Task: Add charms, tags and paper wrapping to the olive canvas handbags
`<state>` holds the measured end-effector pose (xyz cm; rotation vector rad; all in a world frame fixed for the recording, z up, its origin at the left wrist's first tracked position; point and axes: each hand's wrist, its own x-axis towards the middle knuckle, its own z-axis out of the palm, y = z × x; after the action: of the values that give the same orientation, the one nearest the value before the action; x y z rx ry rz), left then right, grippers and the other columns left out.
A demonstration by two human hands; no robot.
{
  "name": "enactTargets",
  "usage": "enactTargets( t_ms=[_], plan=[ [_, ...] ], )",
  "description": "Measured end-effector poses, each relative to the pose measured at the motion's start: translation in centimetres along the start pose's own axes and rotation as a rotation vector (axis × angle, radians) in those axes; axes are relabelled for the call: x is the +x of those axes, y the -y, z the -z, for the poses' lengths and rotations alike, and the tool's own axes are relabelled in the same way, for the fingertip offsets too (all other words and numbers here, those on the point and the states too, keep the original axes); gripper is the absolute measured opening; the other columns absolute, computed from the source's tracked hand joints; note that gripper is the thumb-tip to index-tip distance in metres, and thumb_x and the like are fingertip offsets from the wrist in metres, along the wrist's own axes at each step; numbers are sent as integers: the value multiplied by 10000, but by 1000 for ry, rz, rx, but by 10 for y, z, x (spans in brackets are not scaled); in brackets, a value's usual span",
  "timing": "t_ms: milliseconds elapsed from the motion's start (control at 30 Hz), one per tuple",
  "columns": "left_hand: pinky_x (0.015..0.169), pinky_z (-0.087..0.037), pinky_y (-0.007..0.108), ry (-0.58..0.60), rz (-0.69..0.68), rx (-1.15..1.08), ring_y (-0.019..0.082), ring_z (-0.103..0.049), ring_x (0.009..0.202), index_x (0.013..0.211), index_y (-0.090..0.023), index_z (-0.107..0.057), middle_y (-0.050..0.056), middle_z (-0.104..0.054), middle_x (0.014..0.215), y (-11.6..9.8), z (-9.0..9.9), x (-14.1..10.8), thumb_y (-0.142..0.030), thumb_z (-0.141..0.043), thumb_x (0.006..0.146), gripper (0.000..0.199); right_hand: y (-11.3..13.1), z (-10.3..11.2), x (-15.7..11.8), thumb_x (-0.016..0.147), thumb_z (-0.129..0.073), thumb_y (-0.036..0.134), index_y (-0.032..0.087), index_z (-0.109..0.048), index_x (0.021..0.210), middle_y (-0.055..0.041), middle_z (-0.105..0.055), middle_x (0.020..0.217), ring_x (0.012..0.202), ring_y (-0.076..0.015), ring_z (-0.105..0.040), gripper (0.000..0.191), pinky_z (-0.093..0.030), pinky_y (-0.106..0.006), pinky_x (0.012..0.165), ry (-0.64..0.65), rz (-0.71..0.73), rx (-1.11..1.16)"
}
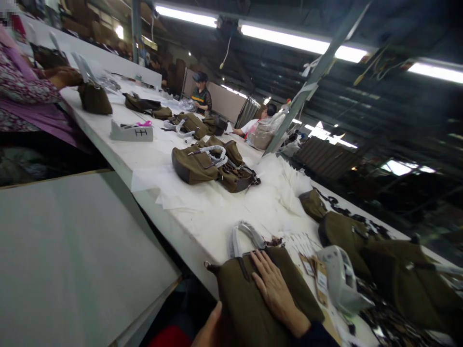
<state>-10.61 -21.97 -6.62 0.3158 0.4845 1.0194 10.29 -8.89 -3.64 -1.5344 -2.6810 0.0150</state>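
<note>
An olive-green handbag (238, 299) with dark trim lies at the table edge in front of me. Its handles (242, 238) are wrapped in clear plastic and point away from me. My right hand (271, 286) rests flat on the bag's upper side, fingers stretched towards the handles. At the bag's left side, low in the view, is my left hand (210, 327). Only its thumb and part of the palm show; its other fingers are hidden. To the right of the bag lie paper tags (320, 279) with strings and a grey-white tape dispenser (340, 277).
More olive bags (197, 164) lie along the white table (188, 221), with white tissue paper (278, 178) beside them. Several bags (405, 274) are at the right. A second dispenser (132, 131) stands farther left. Co-workers are around the table; one person's hands (67, 76) touch a bag.
</note>
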Motion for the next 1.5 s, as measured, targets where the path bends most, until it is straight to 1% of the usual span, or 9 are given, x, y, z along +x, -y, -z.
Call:
enactTargets(
  t_ms=[233,367,533,800,1000,1167,1233,1333,1500],
  plan=[
    [1109,-332,535,216,-138,213,383,-491,1286,1345,-169,-540,174,-585,1337,11,-23,8,-419,-887,563,891,-7,-5,-2,996,-339,449,302,-295,1509,-21,-324,1562,1446,-247,-271,535,-309,-470,1148,-73,-12,28],
    [1084,-390,481,63,-230,433,363,-534,1237,1254,-152,-621,145,-620,1304,19,-27,12,-358,-898,558,777,-11,-8,-3,995,-337,443,258,-349,1491,-35,-360,1545,1432,-253,-298,529,-299,-460,1148,-98,-38,39],
    [1030,-451,413,-130,-426,514,319,-612,1133,1130,-138,-699,112,-710,1154,32,-33,21,-404,-761,756,464,-10,-12,3,983,-355,453,232,-390,1468,-56,-417,1512,1407,-276,-337,535,-303,-500,1138,-113,-103,118],
    [1048,-442,430,-140,-383,452,294,-624,1138,1257,-121,-622,118,-712,1153,-6,-52,32,-402,-709,810,535,-42,50,-15,965,-411,489,288,-409,1451,-58,-490,1459,1363,-241,-417,526,-337,-443,1137,-129,97,433],
    [881,-546,423,-416,-352,640,292,-673,1017,1246,-149,-577,143,-698,1143,-19,-43,49,-415,-762,739,602,-47,18,-53,966,-384,539,327,-301,1503,-44,-257,1590,1472,-288,-177,583,-217,-508,1166,-6,-7,149],
    [1021,-448,477,-812,-894,1237,287,-527,1233,1390,-173,-386,175,-487,1402,-15,-63,57,-292,-658,799,661,-28,-2,-60,949,-386,583,320,-351,1485,-64,-310,1569,1456,-305,-223,598,-211,-515,1152,-176,-143,158],
    [1106,-355,476,-711,-1037,1563,272,-452,1310,1380,-191,-417,142,-476,1425,-13,-84,66,-306,-593,854,567,-18,-4,-62,946,-391,585,306,-371,1478,-78,-317,1565,1451,-320,-227,600,-198,-534,1148,-260,-210,185],
    [1126,-290,529,-521,-867,1976,287,-466,1304,1281,-235,-545,102,-557,1377,-6,-108,89,-375,-544,899,407,-8,-4,-66,949,-413,551,288,-403,1462,-95,-331,1557,1450,-326,-228,576,-187,-549,1147,-333,-283,240],
    [1075,-345,535,-359,-598,2343,313,-437,1331,1294,-217,-569,100,-565,1387,-4,-91,128,-407,-472,946,408,-4,-6,-77,945,-474,444,250,-473,1416,-108,-374,1534,1439,-327,-257,509,-210,-546,1147,-374,-294,405]
  ],
)
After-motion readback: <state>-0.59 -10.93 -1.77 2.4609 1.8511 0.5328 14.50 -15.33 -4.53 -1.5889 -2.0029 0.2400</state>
